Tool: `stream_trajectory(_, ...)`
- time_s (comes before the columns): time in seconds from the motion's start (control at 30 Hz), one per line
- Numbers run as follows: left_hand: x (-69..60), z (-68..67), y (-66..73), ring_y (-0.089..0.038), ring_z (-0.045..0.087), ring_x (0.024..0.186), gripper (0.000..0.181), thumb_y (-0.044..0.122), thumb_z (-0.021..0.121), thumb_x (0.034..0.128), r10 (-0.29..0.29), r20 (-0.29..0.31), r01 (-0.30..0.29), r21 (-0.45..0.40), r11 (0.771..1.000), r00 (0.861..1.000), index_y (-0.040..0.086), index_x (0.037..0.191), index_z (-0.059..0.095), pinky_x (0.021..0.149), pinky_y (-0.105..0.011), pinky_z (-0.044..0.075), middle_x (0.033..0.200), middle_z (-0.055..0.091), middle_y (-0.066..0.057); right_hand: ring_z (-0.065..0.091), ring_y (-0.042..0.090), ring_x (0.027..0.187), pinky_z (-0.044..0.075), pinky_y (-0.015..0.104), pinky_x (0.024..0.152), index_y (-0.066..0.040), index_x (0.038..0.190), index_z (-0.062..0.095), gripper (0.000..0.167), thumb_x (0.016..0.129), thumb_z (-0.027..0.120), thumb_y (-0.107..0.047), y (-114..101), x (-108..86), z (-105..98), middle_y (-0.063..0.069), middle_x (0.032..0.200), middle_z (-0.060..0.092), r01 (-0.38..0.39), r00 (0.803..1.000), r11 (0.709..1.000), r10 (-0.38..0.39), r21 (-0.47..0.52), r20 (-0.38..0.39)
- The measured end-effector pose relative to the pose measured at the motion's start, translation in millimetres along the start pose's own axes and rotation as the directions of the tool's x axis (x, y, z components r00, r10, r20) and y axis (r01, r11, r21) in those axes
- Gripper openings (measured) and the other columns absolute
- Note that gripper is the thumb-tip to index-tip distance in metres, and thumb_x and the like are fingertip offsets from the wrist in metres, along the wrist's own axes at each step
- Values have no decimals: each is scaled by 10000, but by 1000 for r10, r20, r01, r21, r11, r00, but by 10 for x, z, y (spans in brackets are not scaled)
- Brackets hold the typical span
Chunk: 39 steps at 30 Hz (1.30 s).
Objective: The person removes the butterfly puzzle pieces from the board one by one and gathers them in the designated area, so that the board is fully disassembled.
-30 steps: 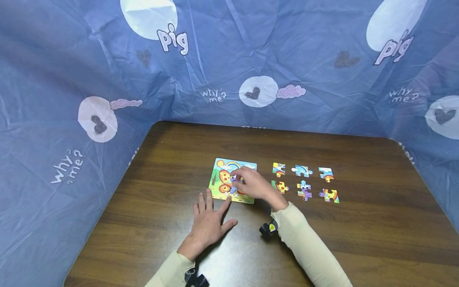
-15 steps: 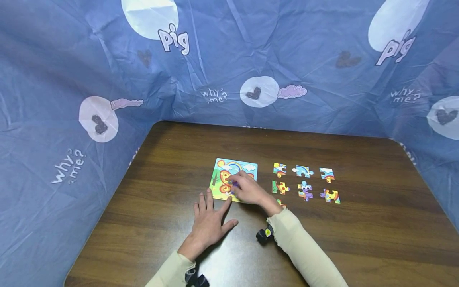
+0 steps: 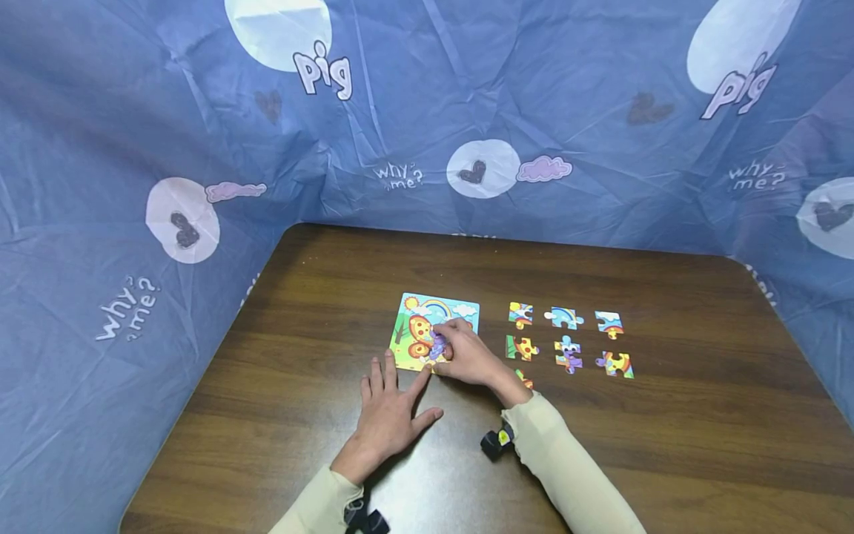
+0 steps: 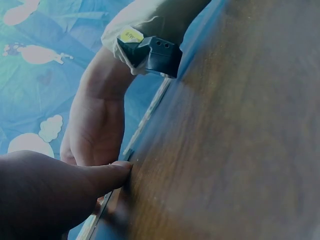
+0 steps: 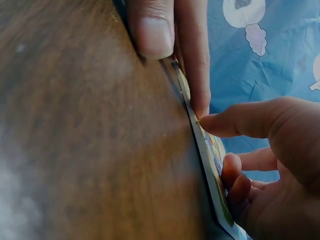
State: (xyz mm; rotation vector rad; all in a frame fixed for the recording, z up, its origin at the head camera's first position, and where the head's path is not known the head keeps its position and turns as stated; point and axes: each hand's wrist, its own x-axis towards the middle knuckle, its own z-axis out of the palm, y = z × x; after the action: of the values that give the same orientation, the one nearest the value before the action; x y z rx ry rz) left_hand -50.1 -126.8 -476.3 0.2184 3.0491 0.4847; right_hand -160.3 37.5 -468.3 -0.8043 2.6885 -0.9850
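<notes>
In the head view a square, brightly printed puzzle board [image 3: 404,348] lies flat, with a butterfly, sun and rainbow on it. My left hand [image 3: 383,419] lies spread on the table, fingertips touching the board's near edge. Over the board's lower right is my right hand [image 3: 470,356], thumb and bent fingers touching its face around the purple figure. In the right wrist view the right thumb [image 5: 240,118] meets the board's edge [image 5: 209,167], and the other fingers curl onto the print. Whether they pinch a puzzle piece is hidden.
Several loose puzzle pieces lie in rows right of the board, among them a purple one [image 3: 568,355] and a rainbow one [image 3: 563,318]. Another piece [image 3: 524,379] is partly covered by the right wrist. Blue printed cloth [image 3: 400,111] hangs around the brown table [image 3: 320,297].
My right hand shifts slightly down over the board, then its thumb and index finger spread apart around the purple figure. The left hand stays in place.
</notes>
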Motion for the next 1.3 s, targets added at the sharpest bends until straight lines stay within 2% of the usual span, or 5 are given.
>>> stream_trajectory(0.3,-3,-2,-10,-632,217,1443,712,620,593,904,-9,28,9,3,1000,1000,272,1508,450,1127,-731,261,1579,208,-403,542,319,1164,500,465,1002,22,1419,518,813,702,828,-201,-23,-13,4,242,1312,515,-64,998,998,64,-5,24)
stream_trajectory(0.53,-4,-6,2,-615,247,1440,881,628,620,881,-11,1,11,14,1000,1000,68,1523,400,1126,-716,278,1573,251,-388,542,290,1102,492,455,982,18,1363,576,782,701,890,-252,-53,-19,12,204,1226,551,-61,998,998,62,-32,14)
stream_trajectory(0.7,-6,-7,3,-597,255,1447,948,630,637,867,-22,-7,22,12,1000,1000,-36,1496,392,1132,-700,281,1573,270,-376,548,238,1013,491,409,909,-3,1303,640,678,714,884,-236,-32,-19,40,164,1137,611,-17,1000,999,17,-51,-1)
stream_trajectory(0.97,-12,-12,2,-593,260,1446,952,632,636,868,-22,-4,22,21,1000,1000,-46,1490,393,1130,-694,288,1570,275,-377,515,172,922,449,337,804,-57,1193,706,521,735,875,-240,-14,-27,52,113,1055,615,40,999,997,-41,-60,-7)
stream_trajectory(1.3,-10,-16,5,-594,244,1453,940,631,627,876,-28,11,27,14,1000,1000,-40,1493,394,1133,-697,279,1578,257,-377,535,214,980,481,409,881,-75,1246,687,536,764,865,-228,-50,-29,40,133,1103,580,5,1000,999,-4,-44,29)
